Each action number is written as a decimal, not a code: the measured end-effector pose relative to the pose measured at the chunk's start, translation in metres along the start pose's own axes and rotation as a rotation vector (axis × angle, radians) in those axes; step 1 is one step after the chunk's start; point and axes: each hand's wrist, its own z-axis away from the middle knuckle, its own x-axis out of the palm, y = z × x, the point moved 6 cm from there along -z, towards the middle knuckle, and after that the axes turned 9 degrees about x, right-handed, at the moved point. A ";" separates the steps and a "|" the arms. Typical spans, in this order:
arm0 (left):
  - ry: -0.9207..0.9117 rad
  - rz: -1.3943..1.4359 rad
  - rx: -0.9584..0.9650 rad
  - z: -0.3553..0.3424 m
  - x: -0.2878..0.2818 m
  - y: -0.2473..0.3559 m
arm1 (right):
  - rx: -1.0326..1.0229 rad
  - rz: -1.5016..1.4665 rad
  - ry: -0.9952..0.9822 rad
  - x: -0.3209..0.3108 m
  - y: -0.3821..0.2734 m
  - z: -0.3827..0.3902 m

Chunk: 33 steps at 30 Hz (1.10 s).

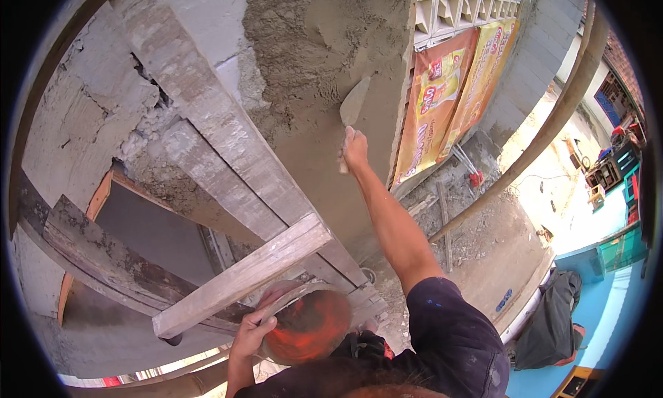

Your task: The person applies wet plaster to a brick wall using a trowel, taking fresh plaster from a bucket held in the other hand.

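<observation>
My right hand [353,151] is stretched out to the wall and closed round the handle of a trowel [356,102]. The trowel's pointed blade lies against wet grey mortar [328,146], smooth near the blade and rougher higher up and to the left. Close to my body, my left hand [254,334] grips the rim of a round bucket [307,327], fingers on its outer side. Its inside shows orange-red under smears of grey mortar. The bucket is tilted so that its mouth faces me.
Wooden planks [228,142] run diagonally left of the mortar, with a short beam [242,277] across them above the bucket. A bamboo pole [532,170] slants on the right. Beyond the wall's edge hangs an orange banner [435,101]. Rubble and a blue sandal [504,300] lie below.
</observation>
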 end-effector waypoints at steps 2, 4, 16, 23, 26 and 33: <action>-0.088 0.073 0.034 -0.020 0.017 0.004 | -0.105 0.308 0.099 -0.085 0.077 -0.022; -0.031 0.054 -0.038 -0.009 0.011 0.004 | -0.095 0.385 0.042 -0.124 0.134 0.020; -0.335 -0.077 0.260 0.001 0.028 0.024 | -0.135 0.258 0.093 -0.220 0.026 0.346; -0.052 0.223 0.151 0.002 0.008 0.010 | -0.048 0.493 -0.139 -0.208 -0.002 0.389; 0.077 0.502 -0.107 0.018 0.010 -0.022 | -0.026 0.788 -0.266 -0.217 -0.030 0.426; 0.123 0.320 0.119 0.017 0.005 -0.014 | -0.125 1.490 -0.621 -0.159 -0.043 0.442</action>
